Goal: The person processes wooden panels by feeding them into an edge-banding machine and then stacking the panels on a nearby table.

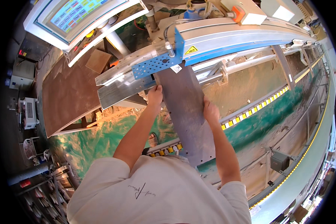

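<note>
A long, dark grey-brown panel [186, 108] with small holes along its edges lies lengthwise in front of me, its near end by my waist. My left hand [155, 95] grips its left edge near the far end. On the opposite edge, lower down, my right hand [211, 109] is closed round the rim. The panel's far end reaches under a blue perforated bracket [153, 66] on a machine beam. A small white label [176, 68] sits on that far end. Left of the panel, a shiny metal plate [125, 93] projects from the machine.
A control screen [76, 16] stands at the upper left above a brown board-topped table [72, 89]. The blue-and-silver machine beam [242, 39] runs off to the right. Below it stretches a rail with yellow-and-white blocks [255, 108]. A grey conveyor belt [306, 156] curves along the right.
</note>
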`<state>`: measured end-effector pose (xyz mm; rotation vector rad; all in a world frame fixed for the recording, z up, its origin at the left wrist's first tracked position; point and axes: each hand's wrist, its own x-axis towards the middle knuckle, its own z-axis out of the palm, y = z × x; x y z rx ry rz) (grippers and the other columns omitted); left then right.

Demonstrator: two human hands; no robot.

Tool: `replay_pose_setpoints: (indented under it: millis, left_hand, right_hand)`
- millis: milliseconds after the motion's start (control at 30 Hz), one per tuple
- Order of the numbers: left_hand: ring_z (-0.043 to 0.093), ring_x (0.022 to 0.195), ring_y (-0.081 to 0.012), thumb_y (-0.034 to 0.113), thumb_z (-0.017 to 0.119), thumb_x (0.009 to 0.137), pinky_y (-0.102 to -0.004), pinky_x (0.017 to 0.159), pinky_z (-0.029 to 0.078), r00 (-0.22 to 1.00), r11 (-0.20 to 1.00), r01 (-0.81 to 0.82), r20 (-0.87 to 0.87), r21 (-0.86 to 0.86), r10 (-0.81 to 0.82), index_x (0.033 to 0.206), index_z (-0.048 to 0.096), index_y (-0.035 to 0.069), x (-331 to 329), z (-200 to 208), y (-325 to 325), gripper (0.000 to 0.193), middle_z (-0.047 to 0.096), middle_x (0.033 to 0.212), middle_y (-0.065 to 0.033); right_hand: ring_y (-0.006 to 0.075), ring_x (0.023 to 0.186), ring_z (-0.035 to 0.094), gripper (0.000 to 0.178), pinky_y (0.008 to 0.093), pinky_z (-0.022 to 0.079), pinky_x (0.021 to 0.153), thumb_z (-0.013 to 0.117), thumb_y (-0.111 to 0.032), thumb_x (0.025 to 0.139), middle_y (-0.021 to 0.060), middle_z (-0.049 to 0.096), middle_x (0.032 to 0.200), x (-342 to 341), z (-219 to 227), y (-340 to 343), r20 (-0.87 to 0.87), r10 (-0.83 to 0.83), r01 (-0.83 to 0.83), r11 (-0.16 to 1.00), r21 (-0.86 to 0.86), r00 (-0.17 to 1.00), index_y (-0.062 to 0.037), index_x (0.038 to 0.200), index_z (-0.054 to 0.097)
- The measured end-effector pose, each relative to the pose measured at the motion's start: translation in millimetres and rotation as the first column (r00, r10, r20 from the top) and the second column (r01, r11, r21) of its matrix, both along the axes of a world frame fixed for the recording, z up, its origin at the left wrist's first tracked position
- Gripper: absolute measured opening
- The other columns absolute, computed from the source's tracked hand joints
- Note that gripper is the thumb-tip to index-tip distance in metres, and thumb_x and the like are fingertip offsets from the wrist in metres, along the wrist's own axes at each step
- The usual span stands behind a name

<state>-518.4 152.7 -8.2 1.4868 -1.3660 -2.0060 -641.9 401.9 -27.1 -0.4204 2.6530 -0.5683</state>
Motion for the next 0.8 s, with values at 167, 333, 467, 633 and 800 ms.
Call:
replay_pose_setpoints:
  millis: [167,333,467,633,800]
  left_hand:
    - [0.06,0.071,-0.0189,0.028,0.055,0.101,-0.0383,0.06,0.049,0.998,0.988,-0.031,-0.057,-0.152,0.023,0.118,0.066,-0.001,-39.5,-49.6,9.8,0.035,0.067,0.091,-0.0092]
    - [0.064,0.069,-0.0259,0.03,0.056,0.099,-0.0413,0.061,0.051,1.0,0.99,-0.003,-0.02,-0.142,0.0,0.111,0.068,-0.003,-98.6,-44.5,33.7,0.037,0.068,0.085,-0.0151]
    - [0.07,0.08,-0.0365,0.032,0.05,0.099,-0.0482,0.069,0.055,0.956,0.954,0.185,0.268,-0.236,-0.119,0.101,0.069,-0.003,-154.6,-44.7,50.6,0.04,0.072,0.094,-0.0212]
    - [0.06,0.111,-0.0362,0.034,0.048,0.1,-0.0492,0.088,0.052,0.772,0.782,0.585,-0.442,0.215,-0.456,0.125,0.054,0.004,-175.5,-92.5,-7.9,0.04,0.057,0.129,-0.0203]
    - [0.063,0.103,-0.0256,0.035,0.051,0.102,-0.042,0.089,0.055,0.701,0.72,0.68,-0.408,0.136,-0.585,0.129,0.05,0.008,-121.7,-94.8,123.5,0.038,0.06,0.122,-0.0114]
  right_hand:
    - [0.0489,0.102,0.063,0.082,0.0559,0.048,0.091,0.023,-0.063,0.101,0.0316,0.067,0.102,-41.7,4.4,16.9,0.038,-0.01,0.01,1.0,0.005,0.999,0.0041,0.097,0.071]
    - [0.0445,0.105,0.064,0.07,0.0536,0.047,0.093,0.032,-0.059,0.101,0.0259,0.069,0.106,-66.1,38.1,46.3,-0.039,-0.129,0.129,0.992,0.0,0.991,0.0005,0.103,0.069]
    - [0.0406,0.1,0.067,0.043,0.0507,0.05,0.088,0.05,-0.042,0.1,0.0207,0.071,0.102,-11.5,87.4,134.6,-0.358,-0.356,0.244,0.915,-0.321,0.863,-0.0026,0.104,0.067]
    - [0.0399,0.091,0.068,0.03,0.0465,0.053,0.079,0.06,-0.03,0.096,0.0205,0.07,0.098,278.8,94.4,367.1,-0.354,-0.818,0.661,0.575,-0.482,0.454,-0.0033,0.105,0.067]
    - [0.0365,0.087,0.069,0.031,0.0424,0.053,0.078,0.056,-0.029,0.096,0.0195,0.071,0.091,753.2,43.3,447.6,-0.421,-0.813,0.911,-0.311,-0.272,-0.403,-0.0013,0.104,0.069]
